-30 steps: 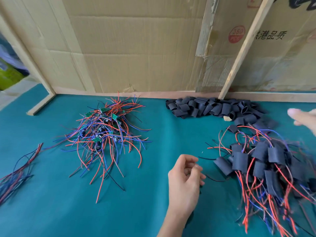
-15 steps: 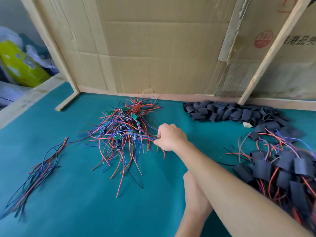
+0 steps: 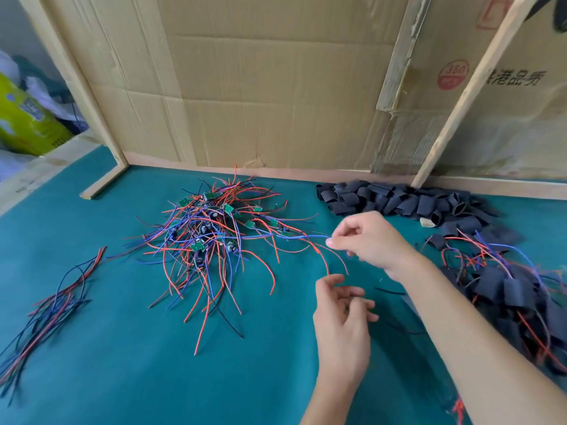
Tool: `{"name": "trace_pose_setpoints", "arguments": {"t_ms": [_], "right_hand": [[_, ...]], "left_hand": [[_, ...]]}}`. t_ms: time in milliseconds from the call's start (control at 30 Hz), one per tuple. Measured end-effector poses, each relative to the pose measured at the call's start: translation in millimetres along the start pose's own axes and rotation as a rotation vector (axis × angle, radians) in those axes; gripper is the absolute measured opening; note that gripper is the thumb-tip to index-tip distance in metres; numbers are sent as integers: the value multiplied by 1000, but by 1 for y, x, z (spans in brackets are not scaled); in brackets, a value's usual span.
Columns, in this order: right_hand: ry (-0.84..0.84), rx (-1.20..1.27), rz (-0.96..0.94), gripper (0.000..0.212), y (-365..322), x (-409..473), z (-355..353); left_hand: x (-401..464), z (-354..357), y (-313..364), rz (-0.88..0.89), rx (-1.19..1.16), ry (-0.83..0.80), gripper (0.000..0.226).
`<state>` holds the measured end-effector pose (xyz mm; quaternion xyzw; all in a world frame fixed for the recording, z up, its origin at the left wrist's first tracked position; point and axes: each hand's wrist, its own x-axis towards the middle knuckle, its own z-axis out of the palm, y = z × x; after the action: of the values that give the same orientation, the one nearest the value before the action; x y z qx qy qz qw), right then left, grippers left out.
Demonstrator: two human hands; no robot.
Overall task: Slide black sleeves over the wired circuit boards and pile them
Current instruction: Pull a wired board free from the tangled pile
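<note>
- Hands: 2 — left hand (image 3: 340, 329), right hand (image 3: 368, 240).
- Heaps on the worktop (image 3: 122, 378): 4 in all.
- Tangle of wired circuit boards (image 3: 211, 237), unsleeved: 1; roughly ten green boards visible, exact count not possible.
- Heap of empty black sleeves (image 3: 399, 200): 1 — dozens, too overlapped to count.
- Pile of sleeved boards (image 3: 509, 289): 1; individual pieces not countable.
- Bundle of loose wires (image 3: 52, 305), far left: 1.
- Wooden slats (image 3: 472, 87) leaning against the cardboard: 2 in view.
</note>
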<state>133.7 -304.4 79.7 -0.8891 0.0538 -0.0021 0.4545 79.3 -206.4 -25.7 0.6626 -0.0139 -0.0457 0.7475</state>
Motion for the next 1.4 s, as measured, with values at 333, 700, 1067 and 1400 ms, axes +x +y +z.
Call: {"name": "trace_pose_setpoints", "arguments": {"t_ms": [333,700,1067,1400], "right_hand": [[84,-47,-76,15,20,-76,-18],[277,248,-335,16,-3,-103,-21],[112,285,-130,10,42,-185,-33],[-832,-222,-140,15,-2,-147,-45]], "left_hand": [[-33,5,16,49,-262,33,21],[-39,1,29,-60,-324,-68,33],[-34,-6,36,-201,-634,-75,35],[-42,-1,28,-96,-272,-106,22]]}}
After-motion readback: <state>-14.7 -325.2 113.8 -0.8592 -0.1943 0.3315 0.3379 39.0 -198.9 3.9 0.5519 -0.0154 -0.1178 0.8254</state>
